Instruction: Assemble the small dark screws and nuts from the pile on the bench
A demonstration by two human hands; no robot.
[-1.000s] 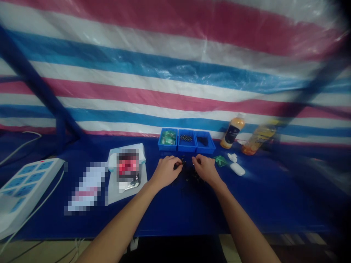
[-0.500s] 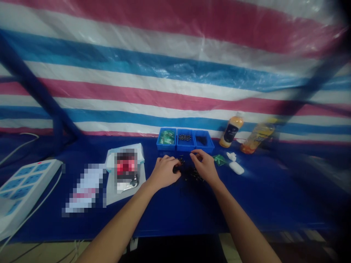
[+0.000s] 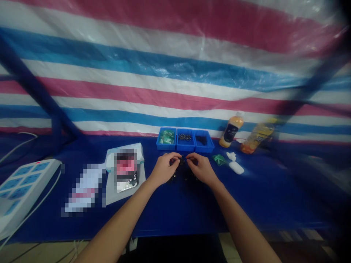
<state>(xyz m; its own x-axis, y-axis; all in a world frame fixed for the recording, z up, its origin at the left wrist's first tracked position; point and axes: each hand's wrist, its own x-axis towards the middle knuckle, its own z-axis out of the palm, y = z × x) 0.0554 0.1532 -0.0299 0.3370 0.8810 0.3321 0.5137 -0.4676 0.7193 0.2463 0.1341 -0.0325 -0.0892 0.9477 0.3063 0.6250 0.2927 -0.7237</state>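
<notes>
The left hand (image 3: 164, 170) and right hand (image 3: 201, 168) are curled, just apart from each other over the bench (image 3: 175, 213). Dark parts (image 3: 181, 161) lie between and beneath them, too small and dim to tell whether either hand pinches one. Three trays (image 3: 185, 147) stand behind, two bottles (image 3: 231, 130) to their right.

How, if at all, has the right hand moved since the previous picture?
Yes: judged against the blue boxes, the right hand has shifted slightly left.
</notes>
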